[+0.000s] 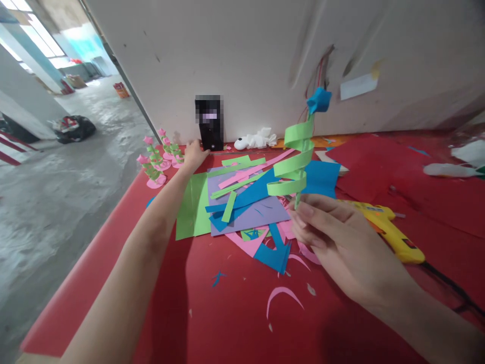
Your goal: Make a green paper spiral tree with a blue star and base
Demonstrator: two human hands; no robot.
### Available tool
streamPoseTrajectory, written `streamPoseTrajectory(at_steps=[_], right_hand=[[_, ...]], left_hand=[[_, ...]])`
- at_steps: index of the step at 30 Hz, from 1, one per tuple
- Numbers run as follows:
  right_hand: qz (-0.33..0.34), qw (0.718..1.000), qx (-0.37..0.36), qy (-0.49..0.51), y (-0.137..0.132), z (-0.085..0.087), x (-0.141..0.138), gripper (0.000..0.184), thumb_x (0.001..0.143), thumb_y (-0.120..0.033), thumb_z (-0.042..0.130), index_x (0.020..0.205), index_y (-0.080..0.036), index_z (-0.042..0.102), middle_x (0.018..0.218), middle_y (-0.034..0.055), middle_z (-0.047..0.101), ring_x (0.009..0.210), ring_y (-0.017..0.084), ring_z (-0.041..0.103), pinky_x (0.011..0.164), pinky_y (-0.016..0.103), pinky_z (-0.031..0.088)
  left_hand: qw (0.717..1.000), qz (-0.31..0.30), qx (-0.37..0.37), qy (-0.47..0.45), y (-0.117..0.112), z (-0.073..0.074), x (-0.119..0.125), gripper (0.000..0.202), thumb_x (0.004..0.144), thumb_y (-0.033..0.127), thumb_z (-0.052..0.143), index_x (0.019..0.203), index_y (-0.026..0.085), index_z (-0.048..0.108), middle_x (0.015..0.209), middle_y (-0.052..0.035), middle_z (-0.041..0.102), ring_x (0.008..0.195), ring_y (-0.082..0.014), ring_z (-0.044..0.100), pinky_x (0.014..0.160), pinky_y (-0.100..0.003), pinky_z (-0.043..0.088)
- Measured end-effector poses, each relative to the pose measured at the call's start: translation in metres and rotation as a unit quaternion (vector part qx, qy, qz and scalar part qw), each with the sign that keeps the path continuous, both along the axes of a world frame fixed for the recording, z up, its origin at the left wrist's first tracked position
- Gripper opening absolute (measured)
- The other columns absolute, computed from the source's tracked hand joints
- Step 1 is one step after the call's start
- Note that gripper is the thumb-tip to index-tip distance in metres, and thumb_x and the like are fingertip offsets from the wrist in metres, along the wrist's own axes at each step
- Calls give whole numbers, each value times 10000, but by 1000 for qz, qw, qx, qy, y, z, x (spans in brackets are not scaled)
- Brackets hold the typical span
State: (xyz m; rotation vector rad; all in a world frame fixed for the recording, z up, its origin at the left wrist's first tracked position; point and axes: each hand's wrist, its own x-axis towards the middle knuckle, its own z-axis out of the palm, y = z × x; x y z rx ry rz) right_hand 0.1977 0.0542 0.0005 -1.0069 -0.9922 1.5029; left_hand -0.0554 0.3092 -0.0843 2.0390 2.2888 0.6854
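My right hand (333,237) pinches the base of a paper flower (293,164), which stands upright above the table. A pale green strip winds loosely round its thin stem, and a puffy blue paper star (319,100) tops it. At the back wall, my left hand (195,154) is closed at the lower left corner of a black smartphone (212,131), the thumb in front of its bottom edge. Some of the left fingers are hidden. Left of that hand stand several small paper flowers (153,164) with pink stars, green spirals and round pink bases.
Green, purple, pink and blue paper strips (246,202) lie piled mid-table. A yellow glue gun (396,227) with a black cord lies beyond my right hand. Against the wall rests a white figure (255,140). Scraps dot the red table (227,323); its left edge drops to concrete floor.
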Motion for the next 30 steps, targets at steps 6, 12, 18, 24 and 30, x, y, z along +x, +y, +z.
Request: streamPoseTrajectory(at_steps=[6, 12, 18, 24, 30], right_hand=[[-11, 1000, -2, 3, 2, 1, 1, 297, 566, -387, 811, 562, -183, 594, 452, -61, 320, 399, 16, 286, 386, 191, 220], [-21, 999, -19, 16, 2, 3, 2, 324, 558, -391, 822, 512, -184, 576, 426, -61, 304, 397, 21, 304, 372, 174, 245], [-17, 1000, -9, -11, 3, 2, 2, 273, 565, -422, 807, 647, -207, 661, 434, -67, 288, 404, 30, 287, 360, 194, 222], [-19, 1000, -12, -21, 2, 3, 5, 271, 576, -438, 796, 665, -215, 669, 436, -63, 283, 414, 41, 301, 371, 211, 230], [-17, 1000, -5, -11, 3, 3, 4, 259, 580, -408, 795, 632, -204, 644, 434, -67, 284, 409, 32, 293, 383, 213, 209]], left_hand=[[999, 16, 13, -34, 7, -3, 1, 390, 827, 428, 588, 1115, 165, 573, 1178, -112, 628, 1202, -244, 507, 1021, -402, 425], [998, 39, 22, -42, 13, -6, 5, 427, 804, 459, 585, 1098, 149, 575, 1188, -139, 627, 1207, -291, 498, 1001, -400, 400], [997, 54, 25, -39, 13, -5, 9, 395, 809, 440, 581, 1079, 152, 572, 1170, -156, 632, 1205, -319, 492, 1018, -442, 359], [997, 59, 25, -50, 12, -4, 11, 359, 809, 421, 587, 1063, 168, 565, 1172, -145, 628, 1206, -311, 489, 1033, -447, 331], [992, 58, 33, -105, 8, -5, 13, 372, 783, 396, 631, 1057, 159, 549, 1192, -161, 604, 1243, -332, 455, 1047, -465, 327]])
